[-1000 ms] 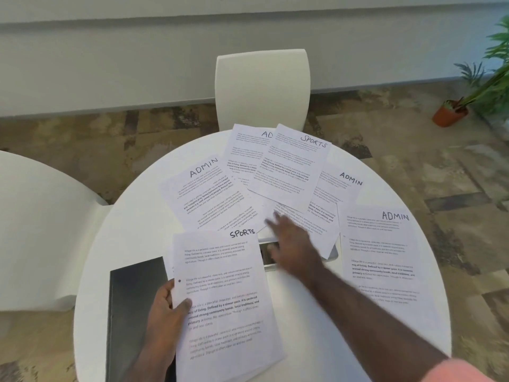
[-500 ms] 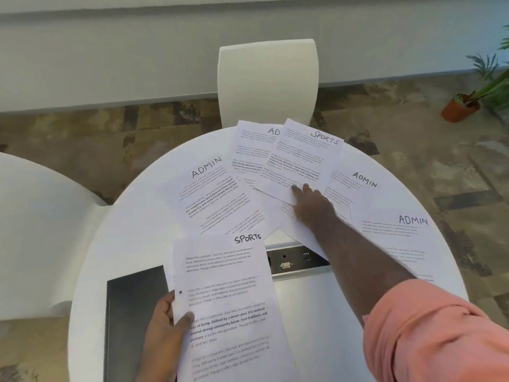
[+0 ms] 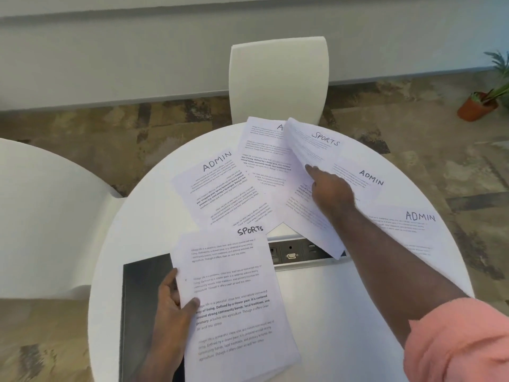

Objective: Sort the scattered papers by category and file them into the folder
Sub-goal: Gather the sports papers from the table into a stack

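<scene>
My left hand holds a stack of SPORTS sheets by its left edge, thumb on top, at the near side of the round white table. A black folder lies closed beneath that hand. My right hand reaches to the far side and pinches the near edge of another SPORTS sheet, which curls up off the pile. Several ADMIN sheets lie scattered: one at the left, one behind, one by my wrist and one at the right.
A power and data socket panel is set into the table's middle, partly under a sheet. White chairs stand at the far side and at the left. A potted plant stands on the floor at the right.
My right hand moved from the table's middle to the far SPORTS sheet and has lifted its near edge. The left hand kept its hold on the SPORTS stack.
</scene>
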Motion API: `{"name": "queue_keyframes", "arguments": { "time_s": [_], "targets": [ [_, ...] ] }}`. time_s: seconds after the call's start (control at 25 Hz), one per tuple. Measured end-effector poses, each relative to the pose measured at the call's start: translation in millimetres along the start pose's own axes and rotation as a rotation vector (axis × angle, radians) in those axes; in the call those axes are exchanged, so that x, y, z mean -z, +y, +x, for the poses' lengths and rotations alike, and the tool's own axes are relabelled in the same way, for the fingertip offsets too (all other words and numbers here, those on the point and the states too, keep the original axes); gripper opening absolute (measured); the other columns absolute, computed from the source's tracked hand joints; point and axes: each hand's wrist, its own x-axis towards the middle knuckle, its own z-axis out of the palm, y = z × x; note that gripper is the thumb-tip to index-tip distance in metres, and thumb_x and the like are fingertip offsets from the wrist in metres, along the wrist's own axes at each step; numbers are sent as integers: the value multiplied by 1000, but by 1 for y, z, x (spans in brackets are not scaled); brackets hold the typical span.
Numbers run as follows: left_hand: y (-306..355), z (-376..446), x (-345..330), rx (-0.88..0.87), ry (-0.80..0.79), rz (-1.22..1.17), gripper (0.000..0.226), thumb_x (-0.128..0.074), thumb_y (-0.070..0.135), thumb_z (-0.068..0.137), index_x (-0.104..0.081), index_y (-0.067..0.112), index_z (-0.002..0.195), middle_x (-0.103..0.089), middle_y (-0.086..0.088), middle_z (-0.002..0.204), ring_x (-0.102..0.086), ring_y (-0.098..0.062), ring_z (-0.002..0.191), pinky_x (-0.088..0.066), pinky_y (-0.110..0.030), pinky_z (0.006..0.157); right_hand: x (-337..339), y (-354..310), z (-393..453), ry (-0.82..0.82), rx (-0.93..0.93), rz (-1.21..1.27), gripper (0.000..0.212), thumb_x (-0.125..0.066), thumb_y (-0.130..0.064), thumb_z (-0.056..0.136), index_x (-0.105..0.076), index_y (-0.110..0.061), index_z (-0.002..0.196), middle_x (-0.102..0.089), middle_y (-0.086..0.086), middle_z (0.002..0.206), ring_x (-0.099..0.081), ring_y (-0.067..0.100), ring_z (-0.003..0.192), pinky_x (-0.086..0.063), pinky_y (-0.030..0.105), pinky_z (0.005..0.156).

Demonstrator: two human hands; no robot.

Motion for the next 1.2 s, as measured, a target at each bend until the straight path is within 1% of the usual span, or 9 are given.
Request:
{"name": "queue_keyframes", "arguments": {
  "time_s": [0.16, 0.28, 0.4, 0.56, 0.64, 0.84, 1.04, 1.12, 1.2],
  "targets": [
    [8, -14, -2, 73, -15, 12, 48, -53, -8, 92, -72, 32, 111, -74, 0, 116, -71, -23, 105, -53, -50, 98, 40, -20, -69, 234, 240, 247, 54, -58, -4, 90, -56, -26, 139, -60, -2, 138, -71, 25, 102, -59, 37, 80],
    [19, -27, -6, 133, -23, -113, 39, -50, -7, 94, -73, 19, 113, -73, -12, 117, -70, -34, 107, -50, -56, 99, 51, -38, -139, 226, 463, 242, 61, -66, 0, 83, -59, -25, 137, -58, -2, 141, -74, 21, 95, -62, 39, 69],
    [36, -45, -10, 169, -54, -361, 25, -53, 8, 97, -72, 5, 113, -73, -18, 114, -70, -38, 105, -57, -52, 88, 37, -48, -208, 176, 602, 200, 67, -78, 1, 72, -64, -24, 132, -59, 0, 140, -74, 15, 86, -59, 26, 58],
    [54, -63, -11, 143, -118, -394, 63, -49, 58, 94, -67, 4, 121, -72, -17, 118, -69, -34, 111, -54, -48, 91, 11, -44, -277, 63, 747, 288, 69, -76, 4, 70, -65, -26, 131, -56, 2, 142, -68, 14, 111, -61, 26, 71],
    [58, -72, -11, 112, -186, -337, 69, -47, 64, 89, -68, 9, 124, -70, -16, 122, -67, -33, 115, -52, -49, 97, 4, -39, -298, -7, 798, 301, 76, -70, 7, 67, -63, -29, 133, -53, -1, 145, -62, 14, 120, -58, 25, 82],
    [60, -94, -9, 92, -220, -276, 47, -66, 54, 82, -78, 16, 108, -74, -14, 114, -73, -29, 102, -61, -36, 72, 3, -22, -319, -81, 880, 268, 67, -51, 3, 75, -63, -32, 131, -55, -5, 144, -63, 14, 119, -58, 25, 81],
    [53, -107, -10, 154, -198, -228, 34, -70, 35, 89, -76, 9, 109, -75, -17, 111, -73, -34, 100, -59, -43, 80, 3, -12, -331, -143, 874, 238, 67, -60, 1, 71, -66, -35, 127, -58, -6, 140, -65, 13, 117, -57, 23, 81],
    [49, -111, -13, 134, -95, -174, 12, -66, 6, 91, -74, 4, 101, -76, -19, 105, -76, -31, 87, -62, -38, 66, 4, -11, -336, -191, 912, 168, 59, -69, -13, 76, -63, -35, 130, -56, -5, 142, -61, 16, 122, -57, 28, 89],
    [49, -114, -13, 117, -55, -145, 22, -58, -8, 89, -72, 3, 101, -77, -17, 103, -76, -30, 84, -61, -36, 61, 5, -6, -338, -276, 933, 67, 59, -54, -50, 92, -41, -36, 148, -32, -2, 160, -35, 22, 145, -34, 41, 115]
  ]
}}
